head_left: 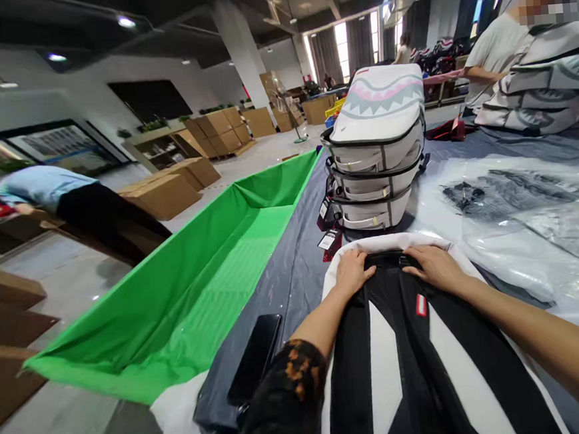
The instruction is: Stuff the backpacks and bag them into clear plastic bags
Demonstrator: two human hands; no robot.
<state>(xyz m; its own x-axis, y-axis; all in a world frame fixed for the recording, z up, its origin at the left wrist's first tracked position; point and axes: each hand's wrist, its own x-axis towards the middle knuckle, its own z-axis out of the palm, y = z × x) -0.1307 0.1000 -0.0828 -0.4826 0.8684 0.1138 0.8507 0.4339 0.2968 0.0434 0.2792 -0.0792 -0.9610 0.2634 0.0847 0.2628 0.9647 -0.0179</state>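
Note:
A black and white backpack [414, 354] lies in front of me with its straps facing up and a small red label between them. My left hand [353, 272] curls over the left of its white top edge, thumb pressed on the black back panel. On the other side of the top, my right hand [436, 269] grips the same edge, its thumb also on the black panel. The fingertips of both hands are partly hidden beyond the edge. Just past the hands stands a stack of grey-white backpacks [377, 150] with hang tags [328, 239] at its left.
Clear plastic bags [515, 226] lie on the dark-covered table [294, 277] to the right. A phone [255, 360] rests at my left. Beside the table hangs a green fabric trough [200, 297]. Cardboard boxes [167, 190] and a bending person [78, 200] are beyond; another person [494, 54] stands by more backpacks.

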